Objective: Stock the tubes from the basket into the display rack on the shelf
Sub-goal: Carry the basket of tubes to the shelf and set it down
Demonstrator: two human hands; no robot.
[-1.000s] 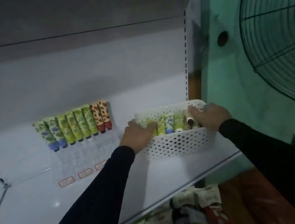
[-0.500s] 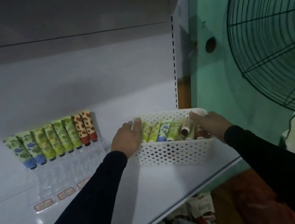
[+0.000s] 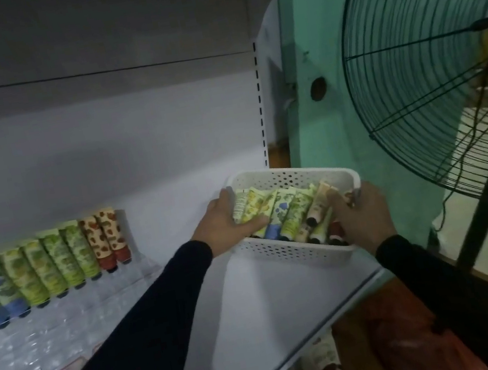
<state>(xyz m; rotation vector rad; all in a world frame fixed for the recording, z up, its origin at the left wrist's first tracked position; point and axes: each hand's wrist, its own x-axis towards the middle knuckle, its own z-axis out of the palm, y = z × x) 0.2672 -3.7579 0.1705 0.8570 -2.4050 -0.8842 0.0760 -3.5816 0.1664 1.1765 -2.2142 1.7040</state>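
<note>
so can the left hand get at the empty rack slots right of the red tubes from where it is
Probably yes: the left hand is at the basket, and only bare shelf lies between it and the clear rack beside the red tubes.

A shop — slotted shelf, price-labelled display rack

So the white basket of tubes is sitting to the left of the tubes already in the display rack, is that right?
Not quite. In the head view the white basket sits to the right of the tubes already in the display rack, near the shelf's right end. Everything else holds.
</note>
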